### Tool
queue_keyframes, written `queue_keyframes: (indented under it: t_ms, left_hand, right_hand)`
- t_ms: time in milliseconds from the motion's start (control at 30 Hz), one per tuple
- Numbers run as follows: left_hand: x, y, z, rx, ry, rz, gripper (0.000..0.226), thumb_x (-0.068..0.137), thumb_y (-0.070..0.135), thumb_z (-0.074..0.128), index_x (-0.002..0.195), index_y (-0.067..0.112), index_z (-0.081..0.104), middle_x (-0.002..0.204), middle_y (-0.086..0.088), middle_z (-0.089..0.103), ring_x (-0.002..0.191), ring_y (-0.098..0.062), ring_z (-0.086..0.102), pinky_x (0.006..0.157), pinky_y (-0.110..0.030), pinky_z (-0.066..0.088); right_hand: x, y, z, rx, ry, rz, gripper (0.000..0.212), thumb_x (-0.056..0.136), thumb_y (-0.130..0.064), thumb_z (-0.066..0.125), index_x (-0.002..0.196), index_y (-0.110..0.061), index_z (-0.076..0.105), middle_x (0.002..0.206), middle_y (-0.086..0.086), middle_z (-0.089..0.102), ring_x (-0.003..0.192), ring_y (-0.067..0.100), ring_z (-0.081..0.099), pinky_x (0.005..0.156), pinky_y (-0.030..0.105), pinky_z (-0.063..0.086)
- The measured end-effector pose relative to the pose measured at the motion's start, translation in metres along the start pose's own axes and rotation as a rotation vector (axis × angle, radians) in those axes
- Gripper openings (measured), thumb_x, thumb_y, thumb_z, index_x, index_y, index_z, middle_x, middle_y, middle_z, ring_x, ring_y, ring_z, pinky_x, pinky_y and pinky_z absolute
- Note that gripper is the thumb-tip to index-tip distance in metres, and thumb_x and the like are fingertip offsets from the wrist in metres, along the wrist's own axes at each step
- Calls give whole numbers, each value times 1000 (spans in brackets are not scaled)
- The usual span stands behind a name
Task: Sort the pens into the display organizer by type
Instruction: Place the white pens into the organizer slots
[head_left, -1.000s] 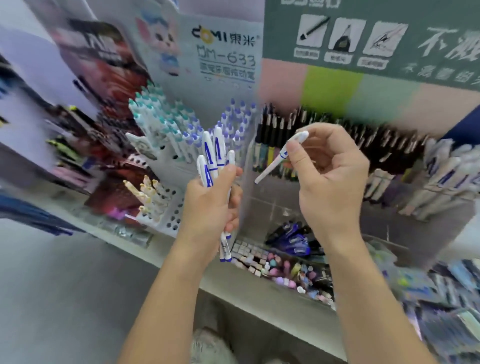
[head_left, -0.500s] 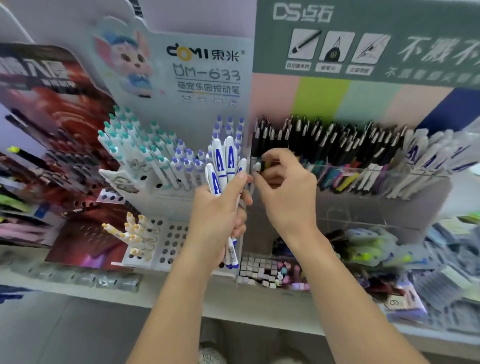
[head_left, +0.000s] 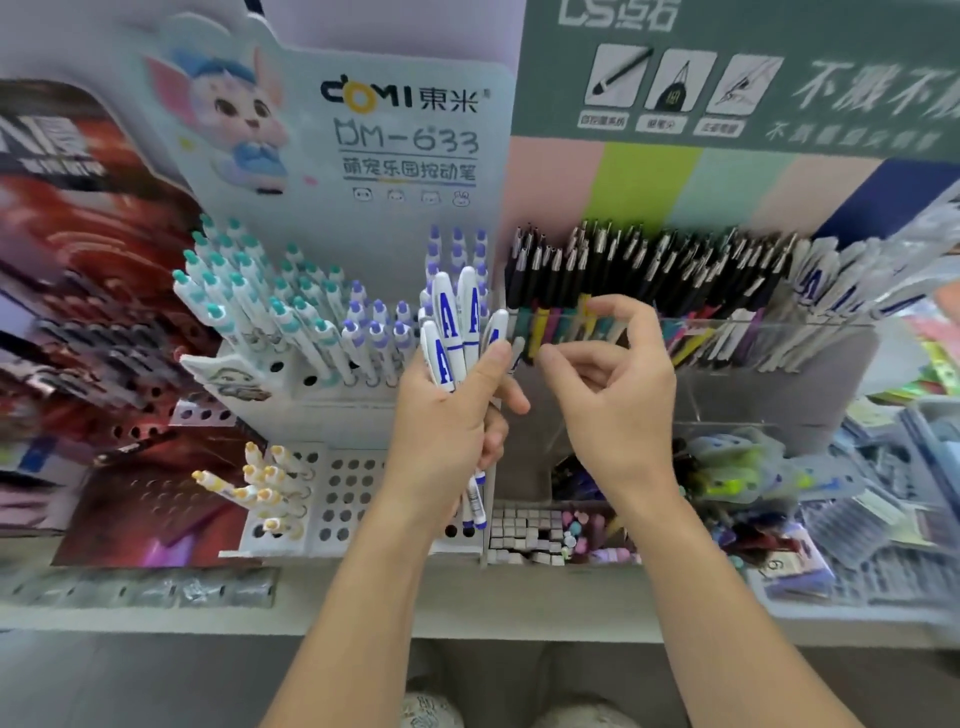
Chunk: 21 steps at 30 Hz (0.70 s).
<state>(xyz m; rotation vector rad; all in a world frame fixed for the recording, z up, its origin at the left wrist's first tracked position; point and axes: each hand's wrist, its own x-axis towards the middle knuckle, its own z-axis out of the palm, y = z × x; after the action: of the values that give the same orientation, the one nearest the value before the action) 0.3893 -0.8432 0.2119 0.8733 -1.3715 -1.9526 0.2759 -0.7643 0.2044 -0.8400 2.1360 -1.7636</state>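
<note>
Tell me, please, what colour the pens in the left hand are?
White with blue letter markings; the pens show best in the head view.

Pale shelf (head_left: 363, 603) along a wall | standing on it: white perforated pen organizer (head_left: 337, 499), clear acrylic pen display (head_left: 727, 395), tray of small erasers (head_left: 524, 535) | packaged stationery (head_left: 857, 545) at right

Single head-worn wide-angle view, looking forward and down at a shelf (head_left: 363, 603) of pen displays, close range. Both forearms enter from the bottom edge; left hand (head_left: 447, 415) and right hand (head_left: 618, 400) sit mid-frame. White display organizer (head_left: 332, 395) left of centre, clear bin (head_left: 769, 374) right. Edges bend and blur. No second view, nothing shared.
</note>
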Motion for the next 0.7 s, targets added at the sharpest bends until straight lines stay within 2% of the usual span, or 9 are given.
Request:
queue_keyframes:
  t_ms: [67, 100, 200, 300, 367, 467, 567, 700]
  left_hand:
    - [0, 4, 4, 35, -15, -10, 16, 98, 28, 62, 102, 13, 59, 66, -5, 66, 39, -13, 41, 37, -22, 32]
    - [0, 5, 7, 70, -27, -13, 16, 98, 29, 63, 101, 14, 61, 66, -5, 67, 40, -13, 42, 38, -22, 32]
    - [1, 9, 12, 171, -69, -8, 20, 97, 34, 65, 100, 14, 65, 66, -4, 66, 43, -13, 47, 40, -25, 33]
    - [-1, 13, 15, 194, -89, 33, 23, 98, 30, 64, 94, 8, 67, 67, -5, 67, 47, -15, 54, 39, -26, 39]
    - [-4, 14, 16, 171, -91, 40, 20, 98, 26, 64, 93, 7, 68, 69, -7, 69, 51, -20, 62, 41, -27, 47]
    - [-10, 16, 17, 109, -52, 33, 20, 98, 24, 62, 97, 5, 69, 75, -13, 74, 60, -25, 71, 53, -31, 59]
    - [-11, 20, 19, 57, 92, 45, 19, 101, 23, 60, 95, 6, 66, 72, -12, 75, 61, -26, 73, 56, -34, 61]
    - [-8, 19, 12, 65, 266, 73, 25, 103, 24, 57, 100, 0, 61, 61, -7, 71, 51, -22, 69, 49, -31, 57]
  right_hand:
    - [6, -17, -9, 98, -75, 56, 13, 93, -20, 71, 105, -18, 67, 76, 0, 75, 73, 13, 72, 69, 30, 59]
    - [9, -26, -12, 131, -147, 76, 7, 93, -22, 71, 98, -17, 72, 75, 0, 75, 70, 12, 70, 64, 29, 57]
    - [17, -40, -14, 205, -349, 121, 13, 90, -19, 73, 92, -7, 77, 68, 6, 70, 54, 15, 59, 53, 23, 50]
    - [20, -43, -15, 360, -425, 180, 15, 92, -11, 70, 95, 3, 75, 64, 13, 64, 46, 20, 53, 47, 27, 48]
    - [20, -41, -18, 381, -409, 169, 14, 92, -11, 70, 94, 2, 75, 64, 11, 65, 48, 18, 53, 50, 28, 50]
    - [23, -36, -26, 290, -331, 58, 8, 90, -11, 73, 91, -5, 77, 73, 7, 73, 62, 16, 64, 60, 26, 55]
    - [26, -37, -31, 324, -280, -16, 4, 90, -10, 72, 90, -9, 76, 76, 6, 75, 67, 18, 67, 63, 26, 56]
    - [32, -44, -40, 415, -178, -73, 4, 92, -11, 70, 91, -10, 74, 75, 3, 73, 65, 16, 66, 62, 25, 57]
